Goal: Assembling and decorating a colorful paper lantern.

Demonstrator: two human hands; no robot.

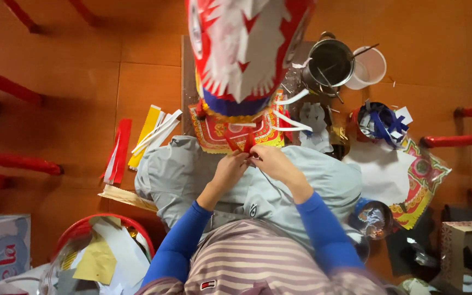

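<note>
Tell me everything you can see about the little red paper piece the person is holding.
The red paper piece is small, thin and bright red, looks like craft paper, and is folded or creased into a pointed V-like shape. Both hands pinch it from below: the left hand and the right hand meet at its lower edge. It is held above the knees in grey trousers, just in front of a red and gold patterned sheet on the floor. Finer detail is too small to tell.
</note>
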